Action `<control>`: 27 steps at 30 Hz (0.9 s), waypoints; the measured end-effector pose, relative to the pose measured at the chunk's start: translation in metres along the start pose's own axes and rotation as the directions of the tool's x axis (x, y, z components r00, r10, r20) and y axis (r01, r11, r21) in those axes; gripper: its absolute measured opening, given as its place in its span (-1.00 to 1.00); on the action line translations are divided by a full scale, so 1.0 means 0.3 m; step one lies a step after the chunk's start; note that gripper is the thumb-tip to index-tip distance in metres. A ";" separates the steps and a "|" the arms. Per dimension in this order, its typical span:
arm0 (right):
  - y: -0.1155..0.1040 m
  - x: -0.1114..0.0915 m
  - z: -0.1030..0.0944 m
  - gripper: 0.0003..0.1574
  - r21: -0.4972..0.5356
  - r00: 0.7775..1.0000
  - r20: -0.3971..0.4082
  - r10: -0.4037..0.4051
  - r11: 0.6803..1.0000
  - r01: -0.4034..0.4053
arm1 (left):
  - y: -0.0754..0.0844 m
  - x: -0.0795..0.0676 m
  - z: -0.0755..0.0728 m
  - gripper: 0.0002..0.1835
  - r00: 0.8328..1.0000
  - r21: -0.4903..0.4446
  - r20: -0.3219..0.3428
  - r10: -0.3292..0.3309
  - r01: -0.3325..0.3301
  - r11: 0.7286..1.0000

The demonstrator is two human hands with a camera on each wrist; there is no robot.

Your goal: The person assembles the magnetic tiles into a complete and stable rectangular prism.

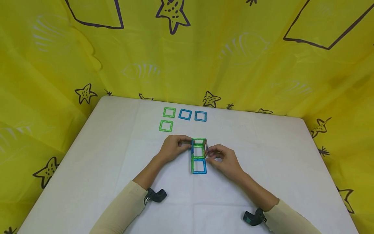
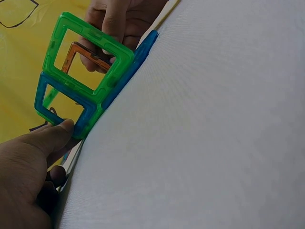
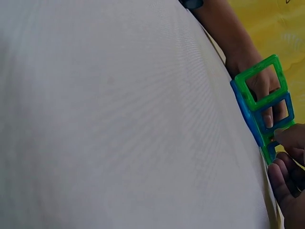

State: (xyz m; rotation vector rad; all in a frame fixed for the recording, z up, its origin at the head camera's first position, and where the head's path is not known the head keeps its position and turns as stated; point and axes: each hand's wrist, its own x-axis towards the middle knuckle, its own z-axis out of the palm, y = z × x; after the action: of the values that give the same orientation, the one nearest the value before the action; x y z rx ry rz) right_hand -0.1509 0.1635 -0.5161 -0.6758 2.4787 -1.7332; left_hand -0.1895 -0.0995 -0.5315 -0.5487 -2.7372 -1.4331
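A small build of square-framed magnetic tiles [image 1: 199, 158] stands on the white table, made of green, blue and orange frames. A blue tile [image 1: 199, 172] lies flat at its near end, with an upright green tile [image 2: 53, 40] along the left side. Behind that green one, my left hand [image 1: 173, 148] pinches an upright blue tile [image 2: 66, 87] by its edge, thumb on the outer face. On the opposite side, my right hand [image 1: 226, 161] holds an upright orange tile [image 2: 90, 56] between thumb and fingers.
Beyond the build lie several loose tiles: two green tiles [image 1: 166, 130] and two blue tiles [image 1: 200, 120]. A yellow patterned curtain [image 1: 187, 65] hangs around the far and side edges of the white table [image 1: 263, 156]. Each wrist wears a dark camera [image 1: 157, 195].
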 end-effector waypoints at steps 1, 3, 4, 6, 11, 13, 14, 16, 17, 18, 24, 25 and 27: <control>0.001 0.001 0.001 -0.64 -0.011 1.000 0.003 -0.009 1.000 0.009 | -0.001 0.001 -0.001 -0.73 1.000 -0.002 0.001 0.004 -0.004 1.000; 0.004 0.003 0.002 -0.68 -0.037 1.000 0.008 -0.027 0.999 0.028 | -0.003 0.001 -0.002 -0.73 1.000 -0.005 0.003 0.014 -0.014 1.000; 0.005 0.005 0.003 -0.70 -0.048 0.999 0.010 -0.030 0.998 0.031 | -0.003 0.002 -0.002 -0.73 1.000 -0.005 0.003 0.017 -0.017 1.000; 0.008 0.007 0.004 -0.74 -0.066 0.999 0.010 -0.033 0.997 0.034 | -0.003 0.002 -0.003 -0.73 1.000 -0.005 0.006 0.022 -0.022 1.000; 0.009 0.007 0.006 -0.78 -0.082 0.999 -0.002 -0.040 0.996 0.040 | -0.001 0.002 -0.002 -0.75 1.000 -0.004 0.011 0.020 -0.020 1.000; 0.008 0.006 0.006 -0.77 -0.085 0.999 -0.004 -0.041 0.996 0.041 | -0.001 0.001 -0.001 -0.75 1.000 -0.002 0.010 0.015 -0.015 1.000; 0.007 0.005 0.006 -0.77 -0.084 0.999 -0.004 -0.045 0.996 0.044 | -0.001 0.001 -0.001 -0.75 1.000 -0.001 0.010 0.012 -0.012 1.000; 0.009 0.004 0.005 -0.74 -0.080 0.999 0.000 -0.047 0.996 0.047 | 0.000 0.000 0.001 -0.75 1.000 0.001 0.008 0.008 -0.008 1.000; 0.009 0.003 0.004 -0.72 -0.079 0.999 0.003 -0.049 0.996 0.049 | 0.001 0.000 0.001 -0.75 1.000 0.001 0.007 0.006 -0.006 1.000; 0.008 0.003 0.003 -0.70 -0.073 0.999 0.007 -0.048 0.996 0.048 | 0.001 -0.001 0.002 -0.75 1.000 0.001 0.006 0.005 -0.005 1.000; 0.005 0.006 -0.007 -0.63 -0.066 1.000 0.021 -0.014 0.998 0.016 | 0.005 -0.003 0.001 -0.76 1.000 0.000 -0.001 0.003 -0.003 1.000; 0.004 0.008 -0.010 -0.64 -0.072 1.000 0.017 -0.007 0.997 0.008 | 0.005 -0.003 0.001 -0.76 1.000 0.000 -0.002 0.004 -0.004 1.000; 0.000 0.012 -0.014 -0.67 -0.082 1.000 0.002 -0.007 0.997 0.007 | 0.005 -0.003 0.000 -0.76 1.000 0.001 -0.003 0.007 -0.007 1.000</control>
State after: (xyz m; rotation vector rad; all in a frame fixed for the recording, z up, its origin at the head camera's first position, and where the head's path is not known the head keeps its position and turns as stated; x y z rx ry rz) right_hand -0.1552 0.1659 -0.5139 -0.6920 2.5622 -1.6394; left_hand -0.1882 -0.0989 -0.5303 -0.5543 -2.7307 -1.4304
